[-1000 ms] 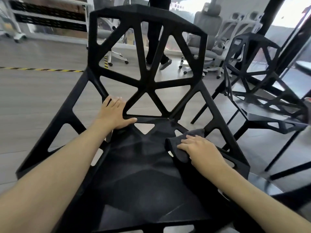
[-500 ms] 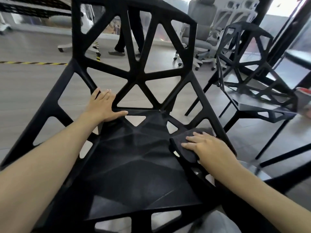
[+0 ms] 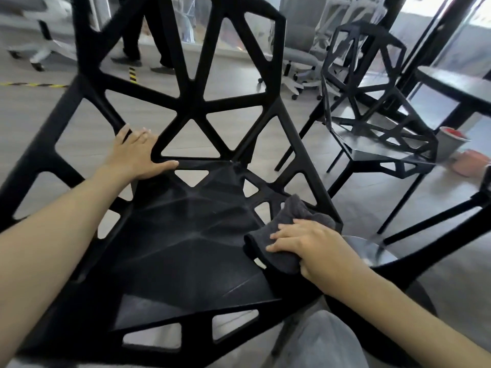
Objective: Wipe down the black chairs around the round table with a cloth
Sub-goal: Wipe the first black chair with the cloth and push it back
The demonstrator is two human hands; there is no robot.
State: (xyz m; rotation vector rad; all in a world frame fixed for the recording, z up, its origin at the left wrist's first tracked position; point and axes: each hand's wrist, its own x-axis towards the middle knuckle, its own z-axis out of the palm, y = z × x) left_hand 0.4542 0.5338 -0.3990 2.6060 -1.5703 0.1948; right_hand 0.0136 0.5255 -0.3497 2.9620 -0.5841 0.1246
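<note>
A black openwork chair [image 3: 186, 248] fills the view, its seat right below me and its lattice back rising at the top. My left hand [image 3: 135, 155] grips a strut where the back meets the seat, fingers wrapped behind it and thumb along the seat's rear edge. My right hand [image 3: 308, 245] presses a dark grey cloth [image 3: 289, 235] flat onto the seat's right edge, fingers lying straight on top. A second black chair [image 3: 372, 123] stands to the right.
A dark round table [image 3: 457, 88] edge shows at the far right, with a grey cup [image 3: 449, 144] and a pink object [image 3: 470, 163] on the floor near it. Grey office chairs [image 3: 300, 43] and a person's legs [image 3: 143, 49] are behind. My knee [image 3: 318, 341] sits below.
My right hand has slid the cloth toward me along the seat's right edge. My left hand keeps its hold on the strut. The person behind has walked left.
</note>
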